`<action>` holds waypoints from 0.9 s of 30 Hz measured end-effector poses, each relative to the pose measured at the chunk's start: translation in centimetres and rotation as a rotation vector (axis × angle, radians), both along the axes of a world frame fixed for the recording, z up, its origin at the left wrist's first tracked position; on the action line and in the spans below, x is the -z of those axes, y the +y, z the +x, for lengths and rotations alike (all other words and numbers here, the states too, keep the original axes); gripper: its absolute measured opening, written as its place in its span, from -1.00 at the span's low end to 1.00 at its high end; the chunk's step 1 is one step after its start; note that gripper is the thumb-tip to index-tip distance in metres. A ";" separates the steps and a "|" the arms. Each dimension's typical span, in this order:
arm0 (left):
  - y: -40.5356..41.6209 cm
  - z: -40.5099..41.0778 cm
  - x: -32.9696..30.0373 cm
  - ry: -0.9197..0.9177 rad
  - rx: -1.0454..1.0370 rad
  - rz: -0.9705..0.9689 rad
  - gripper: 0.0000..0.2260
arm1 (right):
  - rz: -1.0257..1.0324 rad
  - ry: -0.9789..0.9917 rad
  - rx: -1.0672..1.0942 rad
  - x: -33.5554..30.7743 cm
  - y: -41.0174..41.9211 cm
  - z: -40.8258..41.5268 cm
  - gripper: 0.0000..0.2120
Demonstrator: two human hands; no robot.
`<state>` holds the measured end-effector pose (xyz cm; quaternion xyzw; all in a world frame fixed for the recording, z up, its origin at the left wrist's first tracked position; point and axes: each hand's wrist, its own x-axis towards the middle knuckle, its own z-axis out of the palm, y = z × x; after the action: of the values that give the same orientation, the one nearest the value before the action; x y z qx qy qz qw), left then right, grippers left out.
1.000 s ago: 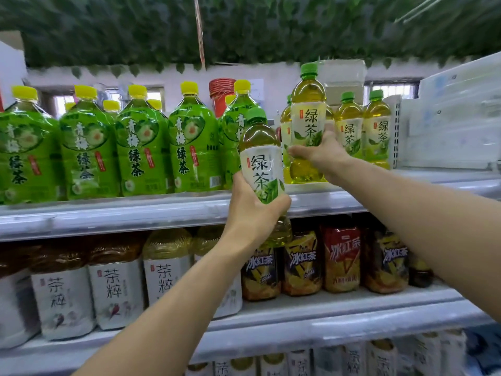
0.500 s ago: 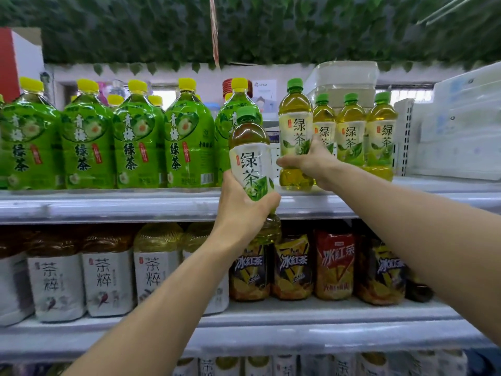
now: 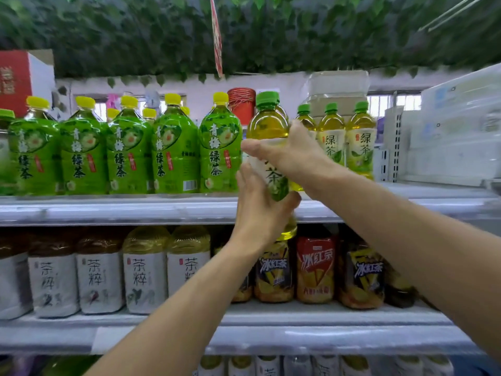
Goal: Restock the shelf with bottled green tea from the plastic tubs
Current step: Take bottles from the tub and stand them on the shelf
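Grey metal shelving (image 3: 162, 210) carries everything, its top shelf edge running across the middle of the view. Bright green plastic plum green tea bottles with yellow caps (image 3: 127, 153) fill the left and centre of that top shelf. Amber green tea bottles with green caps and white labels (image 3: 360, 142) stand toward its right end. White-labelled tea bottles (image 3: 146, 275) line the left of the shelf below, dark iced black tea bottles (image 3: 314, 270) its right. Held up at the top shelf's front edge, between the two groups, is one clear plastic bottle of golden green tea with a green cap (image 3: 268, 123). The right hand (image 3: 295, 156) grasps its upper label; the left hand (image 3: 257, 207) wraps its lower body from beneath.
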<state>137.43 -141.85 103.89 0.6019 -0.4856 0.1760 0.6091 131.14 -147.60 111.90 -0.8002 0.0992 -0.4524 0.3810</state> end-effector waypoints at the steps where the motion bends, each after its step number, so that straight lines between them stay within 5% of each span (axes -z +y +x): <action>1: -0.5 -0.4 -0.4 -0.023 0.026 0.004 -0.33 | -0.010 -0.013 0.032 -0.6 -0.1 -0.8 -0.10; 4: -1.3 -0.3 -1.6 -0.087 0.049 0.049 -0.34 | 0.045 -0.121 0.057 -2.3 -1.7 -3.3 -0.33; 8: -2.6 1.6 -3.5 -0.046 -0.056 0.056 -0.29 | 0.116 -0.280 0.075 -4.7 -4.7 -4.8 -0.32; 15: -5.2 3.9 -3.4 -0.019 -0.197 0.320 -0.07 | 0.050 -0.276 0.108 -5.1 -7.8 -3.0 -0.31; 20: -5.9 3.9 -2.8 -0.098 -0.380 0.452 -0.09 | 0.128 -0.148 0.054 -4.0 -10.1 -0.8 -0.30; 27: -6.3 4.2 -2.8 -0.116 -0.441 0.484 -0.12 | 0.172 -0.033 0.067 -2.3 -11.8 0.1 0.01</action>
<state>141.65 -148.20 106.70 0.8086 -0.4052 0.2171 0.3673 131.20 -159.39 114.24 -0.7533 0.1583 -0.4677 0.4345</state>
